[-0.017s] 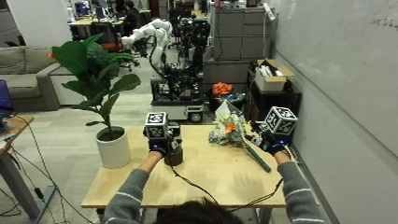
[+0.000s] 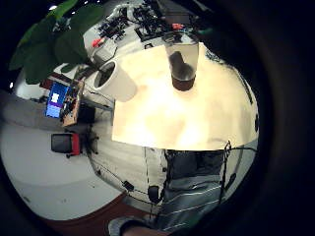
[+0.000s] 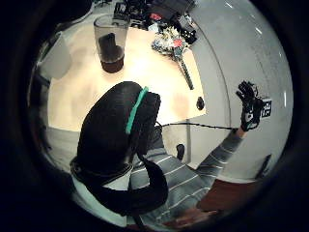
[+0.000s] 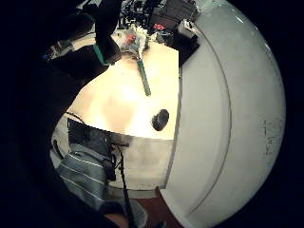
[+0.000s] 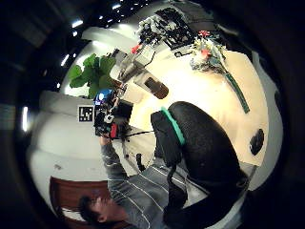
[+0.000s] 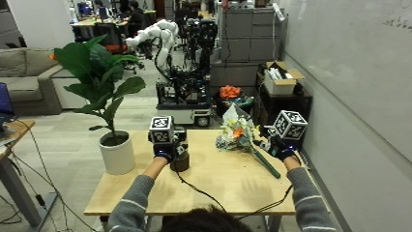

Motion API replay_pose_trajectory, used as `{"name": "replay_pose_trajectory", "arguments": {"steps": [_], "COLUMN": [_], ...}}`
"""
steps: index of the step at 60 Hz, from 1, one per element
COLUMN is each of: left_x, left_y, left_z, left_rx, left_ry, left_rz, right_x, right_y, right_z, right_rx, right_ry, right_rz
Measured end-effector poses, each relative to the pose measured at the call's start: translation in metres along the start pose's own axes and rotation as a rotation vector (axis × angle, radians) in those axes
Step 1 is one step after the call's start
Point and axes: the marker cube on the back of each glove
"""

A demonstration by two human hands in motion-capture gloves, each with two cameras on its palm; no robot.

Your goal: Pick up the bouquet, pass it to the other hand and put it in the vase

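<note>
The bouquet (image 6: 235,133), pale wrapped flowers with orange blooms and a long green stem (image 6: 268,165), lies on the wooden table (image 6: 225,188) at the back right. It also shows in the palm views, bouquet (image 3: 170,42) and bouquet (image 4: 133,42). The vase (image 6: 180,162), a clear glass with a dark base, stands left of the middle; vase (image 2: 183,64) holds no flowers. My left hand (image 6: 163,152) is raised just above and behind the vase, holding nothing. My right hand (image 6: 283,151) is raised over the stem's end, fingers spread in the left thumb side view (image 3: 247,107), touching nothing.
A white pot (image 6: 118,155) with a tall leafy plant stands at the table's left edge. A small black object (image 4: 160,119) lies near the table's right front corner. A wall runs close along the right side. Cables trail over the front of the table.
</note>
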Motion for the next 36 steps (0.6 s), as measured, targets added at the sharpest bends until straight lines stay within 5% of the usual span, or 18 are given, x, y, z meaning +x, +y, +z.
{"name": "replay_pose_trajectory", "arguments": {"steps": [11,28,36], "left_x": [-0.010,0.012,0.021], "left_y": [0.003,-0.012,-0.018], "left_z": [0.010,0.029,0.040], "left_rx": [-0.079,-0.017,-0.069], "left_ry": [0.013,0.061,0.044], "left_rz": [-0.047,0.066,0.081], "right_x": [-0.012,0.000,0.009], "right_y": [0.008,-0.043,-0.059], "right_z": [-0.001,0.026,0.037], "right_rx": [0.001,0.087,0.018], "right_ry": [0.022,-0.128,-0.088], "right_rz": [-0.031,-0.071,0.001]}}
